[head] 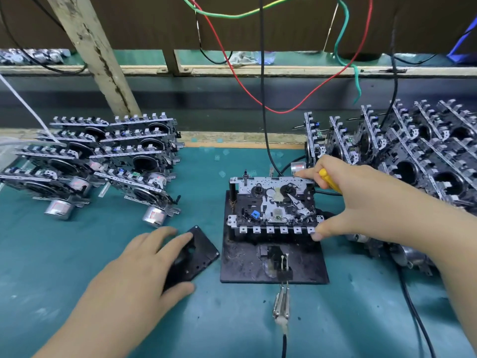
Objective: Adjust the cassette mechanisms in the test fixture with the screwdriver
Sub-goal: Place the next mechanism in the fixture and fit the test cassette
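Right now no brand, label or writing is showing clearly enough to read anywhere around the test fixture, a black plate lying on the teal bench mat. Sitting on top of the fixture is a cassette mechanism, and the right hand is spanning its right end, forefinger reaching to the far edge and thumb pressing on the near key row, while the curled fingers are gripping a yellow-handled screwdriver in the palm. Left of the fixture, the left hand is lying palm down on a black cassette, fingers nearly straight across it and thumb tucked against its near edge. Further left of the fixture, a stack of mechanisms is resting flat; to the fixture's right, another batch is standing on edge.
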Tool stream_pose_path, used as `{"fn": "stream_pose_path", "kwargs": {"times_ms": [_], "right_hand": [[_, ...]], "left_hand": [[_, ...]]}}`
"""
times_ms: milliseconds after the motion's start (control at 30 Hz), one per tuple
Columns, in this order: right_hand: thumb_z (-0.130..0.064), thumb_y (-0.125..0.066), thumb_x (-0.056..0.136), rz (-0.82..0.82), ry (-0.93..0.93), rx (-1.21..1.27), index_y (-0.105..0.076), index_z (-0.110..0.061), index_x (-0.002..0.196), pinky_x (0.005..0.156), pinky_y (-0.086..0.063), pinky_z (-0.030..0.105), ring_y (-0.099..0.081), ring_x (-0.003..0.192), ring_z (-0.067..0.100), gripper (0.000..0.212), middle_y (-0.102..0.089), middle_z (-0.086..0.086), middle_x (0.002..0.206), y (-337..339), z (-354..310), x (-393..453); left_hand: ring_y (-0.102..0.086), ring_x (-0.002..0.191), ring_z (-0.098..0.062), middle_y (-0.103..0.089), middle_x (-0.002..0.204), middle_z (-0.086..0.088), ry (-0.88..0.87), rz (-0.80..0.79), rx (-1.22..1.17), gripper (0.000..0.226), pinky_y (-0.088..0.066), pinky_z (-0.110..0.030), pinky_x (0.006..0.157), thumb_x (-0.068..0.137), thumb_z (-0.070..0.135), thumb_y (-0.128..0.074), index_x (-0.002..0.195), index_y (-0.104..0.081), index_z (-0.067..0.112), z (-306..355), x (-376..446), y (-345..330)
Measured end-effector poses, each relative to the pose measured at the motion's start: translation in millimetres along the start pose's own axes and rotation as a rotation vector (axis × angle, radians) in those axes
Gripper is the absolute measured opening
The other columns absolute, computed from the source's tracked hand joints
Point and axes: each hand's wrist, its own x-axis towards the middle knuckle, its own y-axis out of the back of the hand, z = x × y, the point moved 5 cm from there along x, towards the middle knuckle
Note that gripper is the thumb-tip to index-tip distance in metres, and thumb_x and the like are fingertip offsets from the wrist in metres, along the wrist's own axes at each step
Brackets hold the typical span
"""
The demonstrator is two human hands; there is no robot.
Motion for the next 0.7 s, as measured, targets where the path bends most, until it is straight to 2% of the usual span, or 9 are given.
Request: {"fn": "stream_pose_path", "kwargs": {"times_ms": [67,133,200,300,433,467,533,600,700], "right_hand": [[-0.041,-0.093,0.061,0.004,-0.011,0.001,-0.028,-0.036,0.08,0.061,-0.038,0.001,-0.044,0.072,-0.032,0.069,-0.048,-0.03,0.146,0,1,0],[-0.041,-0.093,0.06,0.001,-0.007,-0.001,-0.027,-0.035,0.08,0.062,-0.039,0.003,-0.044,0.075,-0.033,0.069,-0.047,-0.031,0.146,-1,2,0],[-0.039,-0.093,0.06,0.005,0.001,0.004,-0.027,-0.033,0.081,0.062,-0.039,0.002,-0.043,0.077,-0.034,0.069,-0.047,-0.03,0.147,-1,1,0],[-0.035,-0.094,0.063,0.021,0.012,-0.01,-0.028,-0.029,0.082,0.061,-0.038,-0.001,-0.044,0.069,-0.033,0.069,-0.045,-0.028,0.149,0,-4,-2],[-0.039,-0.091,0.066,0.065,0.095,-0.029,-0.026,-0.062,0.088,0.071,-0.035,0.002,-0.042,0.088,-0.029,0.073,-0.03,-0.037,0.154,5,-16,-17],[-0.039,-0.089,0.067,0.112,0.134,-0.002,-0.026,-0.062,0.091,0.074,-0.034,0.002,-0.041,0.095,-0.031,0.071,-0.03,-0.04,0.152,7,-19,-24],[-0.042,-0.082,0.075,0.253,0.202,0.104,-0.032,-0.042,0.094,0.083,-0.036,0.008,-0.05,0.111,-0.015,0.053,-0.042,-0.039,0.146,11,-26,-33],[-0.038,-0.075,0.084,0.404,0.234,0.209,-0.034,-0.029,0.089,0.087,-0.039,0.016,-0.058,0.111,0.002,0.043,-0.062,-0.029,0.127,7,-29,-37],[-0.033,-0.068,0.087,0.57,0.206,0.325,-0.035,-0.033,0.079,0.081,-0.041,0.013,-0.062,0.102,-0.002,0.034,-0.072,-0.018,0.102,-7,-30,-33]], "left_hand": [[-0.037,0.126,-0.001,-0.031,0.131,0.04,-0.023,0.033,-0.106,0.047,-0.04,-0.019,0.097,0.084,0.06,-0.067,0.121,-0.038,0.066,-7,-6,7],[-0.049,0.121,0.002,-0.048,0.127,0.042,-0.057,0.114,-0.265,0.043,-0.041,-0.018,0.094,0.073,0.054,-0.08,0.106,-0.055,0.066,-7,-10,27],[-0.054,0.122,0.003,-0.057,0.129,0.032,-0.112,0.229,-0.398,0.045,-0.046,-0.021,0.093,0.07,0.061,-0.074,0.112,-0.062,0.054,5,-6,51],[-0.052,0.126,0.0,-0.058,0.132,0.024,-0.287,0.337,-0.442,0.039,-0.036,-0.013,0.101,0.078,0.057,-0.07,0.114,-0.065,0.043,45,21,76],[-0.046,0.127,-0.006,-0.058,0.132,0.018,-0.314,0.266,-0.392,0.028,-0.026,-0.009,0.104,0.088,0.039,-0.073,0.115,-0.065,0.034,76,67,75],[-0.044,0.128,-0.006,-0.059,0.132,0.017,-0.317,0.238,-0.373,0.026,-0.027,-0.012,0.104,0.09,0.038,-0.07,0.115,-0.065,0.034,78,73,71],[-0.041,0.134,-0.004,-0.058,0.138,0.013,-0.354,0.229,-0.347,0.023,-0.025,-0.019,0.111,0.093,0.036,-0.068,0.116,-0.065,0.032,80,79,64],[-0.031,0.145,-0.003,-0.048,0.151,0.009,-0.389,0.214,-0.319,0.025,-0.016,-0.027,0.122,0.097,0.038,-0.061,0.121,-0.063,0.031,85,82,58],[-0.017,0.151,-0.004,-0.033,0.161,0.009,-0.406,0.169,-0.312,0.039,-0.009,-0.022,0.123,0.1,0.045,-0.039,0.131,-0.058,0.031,88,82,51]]}}
